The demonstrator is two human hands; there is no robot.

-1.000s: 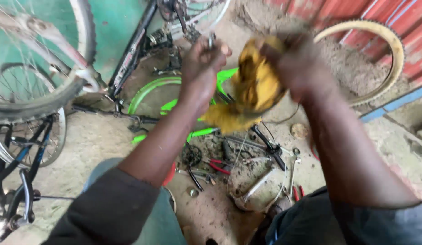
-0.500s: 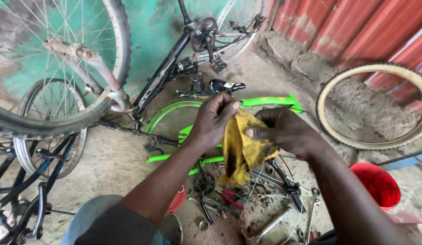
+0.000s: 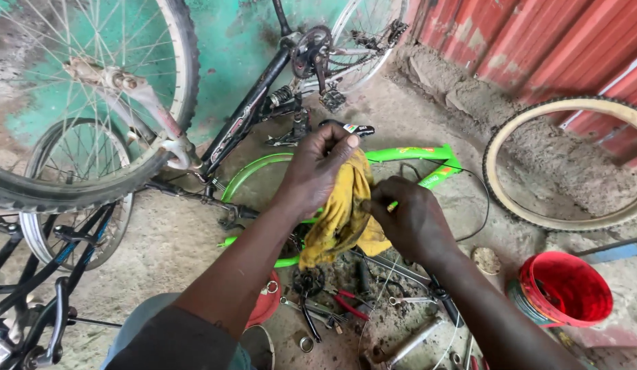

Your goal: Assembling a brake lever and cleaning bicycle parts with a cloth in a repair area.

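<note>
While both grip, left hand [image 3: 318,171], right hand [image 3: 407,219], yellow rag [image 3: 342,219]

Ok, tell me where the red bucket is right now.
In the head view the red bucket sits on the ground at lower right, just right of the right hand, below the loose tan-walled tyre.
</note>
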